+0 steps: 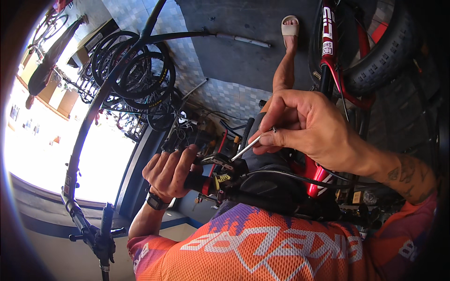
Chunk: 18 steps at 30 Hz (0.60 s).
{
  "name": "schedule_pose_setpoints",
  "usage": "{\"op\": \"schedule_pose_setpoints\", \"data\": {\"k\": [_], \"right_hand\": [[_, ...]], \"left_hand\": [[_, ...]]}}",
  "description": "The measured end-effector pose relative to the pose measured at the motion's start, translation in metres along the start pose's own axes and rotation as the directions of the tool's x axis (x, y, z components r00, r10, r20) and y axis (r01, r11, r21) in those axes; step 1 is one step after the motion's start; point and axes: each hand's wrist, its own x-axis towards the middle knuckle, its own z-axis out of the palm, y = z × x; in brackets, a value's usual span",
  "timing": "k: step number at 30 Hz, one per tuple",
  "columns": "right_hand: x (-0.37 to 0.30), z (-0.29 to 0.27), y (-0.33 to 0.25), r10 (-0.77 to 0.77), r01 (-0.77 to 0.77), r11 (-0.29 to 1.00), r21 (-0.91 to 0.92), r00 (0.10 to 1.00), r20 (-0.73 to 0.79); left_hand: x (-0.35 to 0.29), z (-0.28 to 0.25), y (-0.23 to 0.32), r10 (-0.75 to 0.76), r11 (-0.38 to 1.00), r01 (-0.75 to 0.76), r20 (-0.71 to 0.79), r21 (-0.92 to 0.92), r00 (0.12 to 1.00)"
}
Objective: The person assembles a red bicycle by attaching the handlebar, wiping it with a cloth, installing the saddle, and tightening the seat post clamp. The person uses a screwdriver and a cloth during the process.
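Observation:
My left hand [171, 173], a black watch on its wrist, is wrapped round the handlebar's black rubber grip [193, 181], with its fingers near the black lever [218, 161]. A red collar [206, 185] rings the bar at the grip's inner end. Between thumb and fingers my right hand [309, 126] pinches a thin silver hex key [244, 150]. The key slants down to the left, and its lower tip meets the black lever housing [238, 166]. Whether the tip sits in a bolt is too small to tell. A black cable [290, 176] curves away right from the housing.
A red suspension fork [330, 70] and a knobby tyre [384, 65] stand at the upper right. Several bicycle wheels [143, 77] crowd the upper left, behind a long dark tube frame [89, 117]. My sandalled foot [290, 29] rests on a dark mat [229, 58].

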Motion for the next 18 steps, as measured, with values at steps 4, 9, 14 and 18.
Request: {"op": "schedule_pose_setpoints", "data": {"k": [4, 9, 14, 18], "right_hand": [[0.000, 0.001, 0.001, -0.070, 0.071, 0.997, -0.032, 0.997, 0.025], [0.002, 0.004, -0.002, -0.088, 0.089, 0.989, -0.116, 0.996, 0.013], [0.001, -0.008, -0.007, 0.118, -0.107, 0.977, -0.186, 0.992, 0.051], [0.016, -0.020, -0.017, 0.068, -0.012, 0.914, -0.405, 0.990, 0.124]], "left_hand": [[0.001, 0.000, 0.000, 0.007, 1.000, -0.007, 0.005, 0.014, 1.000], [0.003, 0.001, 0.000, 0.010, 0.999, -0.010, -0.002, 0.039, 1.000], [0.002, 0.005, 0.003, -0.003, 0.999, 0.005, -0.039, 0.045, 0.999], [0.004, 0.016, -0.002, 0.037, 0.998, -0.028, -0.149, 0.062, 0.988]]}}
